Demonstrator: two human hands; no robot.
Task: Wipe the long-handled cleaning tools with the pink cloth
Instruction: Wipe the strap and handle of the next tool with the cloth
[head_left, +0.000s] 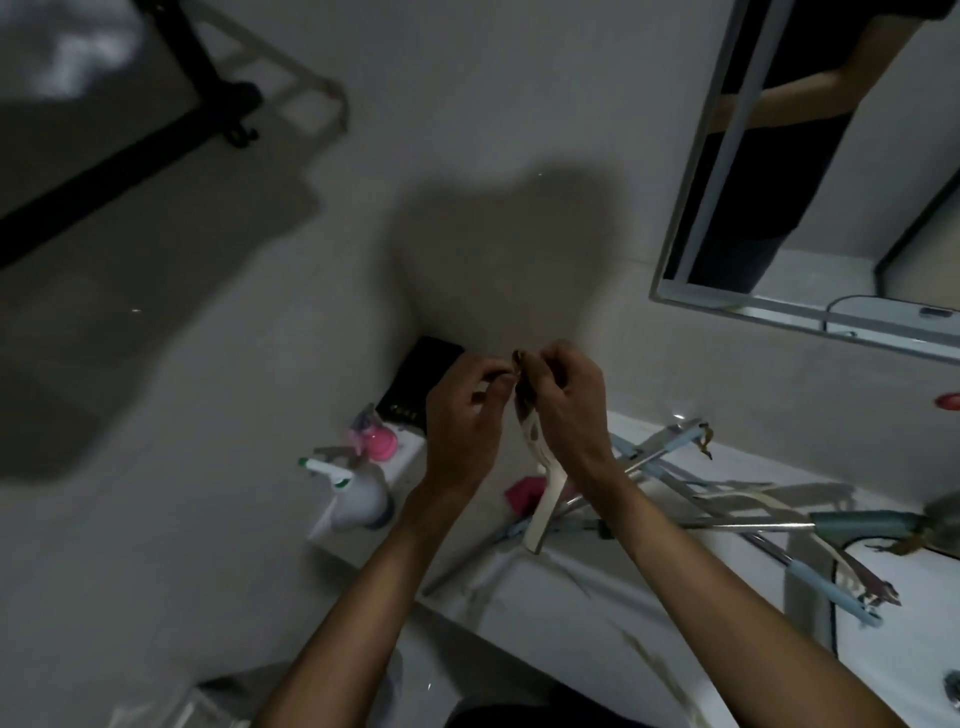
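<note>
Gripping a cream tool (540, 493) upright, the right hand (569, 400) curled round its top; the left hand (465, 410) pinched a dark loop there, detail blurred. Pink cloth (524, 491) lay half-hidden behind, on the white counter (597, 597) w/ other tools (737, 527), below a mirror (810, 156).

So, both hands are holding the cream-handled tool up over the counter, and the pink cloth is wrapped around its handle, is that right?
Not quite. The head view shows both the left hand and right hand at the top of the cream-handled tool over the counter, but the pink cloth is not wrapped around its handle: it lies on the counter behind the tool.
</note>
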